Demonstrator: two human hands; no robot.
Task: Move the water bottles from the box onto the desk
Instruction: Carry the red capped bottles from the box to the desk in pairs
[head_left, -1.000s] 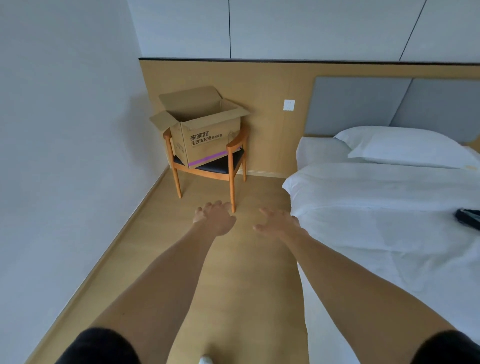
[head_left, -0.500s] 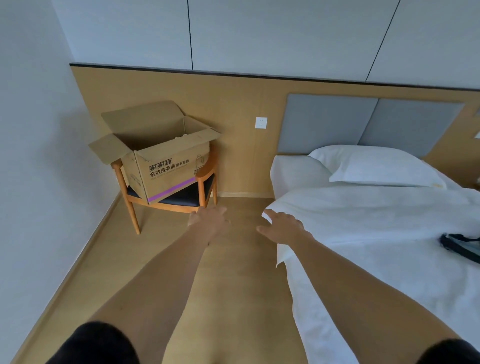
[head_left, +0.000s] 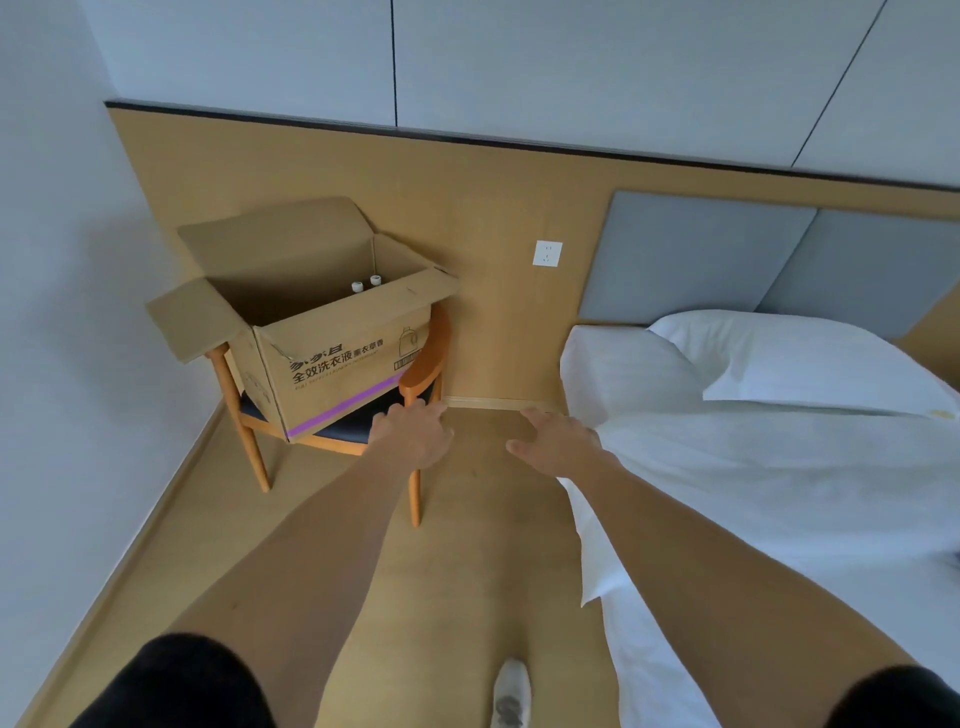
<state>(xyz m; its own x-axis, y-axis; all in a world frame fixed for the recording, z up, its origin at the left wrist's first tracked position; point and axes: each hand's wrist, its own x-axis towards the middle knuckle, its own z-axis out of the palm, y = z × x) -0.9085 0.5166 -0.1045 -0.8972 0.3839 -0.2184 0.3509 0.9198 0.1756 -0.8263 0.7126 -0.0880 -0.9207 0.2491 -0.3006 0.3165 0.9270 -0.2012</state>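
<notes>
Alongside the bed (head_left: 779, 493), a wooden chair (head_left: 423, 358) stood in the corner and carried the open cardboard box (head_left: 337, 358). Both arms reached toward it: the left hand (head_left: 415, 434) and right hand (head_left: 558, 441) were empty, fingers loosely extended, short of the box. Two white bottle caps (head_left: 365, 283) showed inside, near its front wall. Filled bottles would likely be weighty, smooth and slightly squashy, so gripping around the body below the neck seemed safest. No desk was visible.
</notes>
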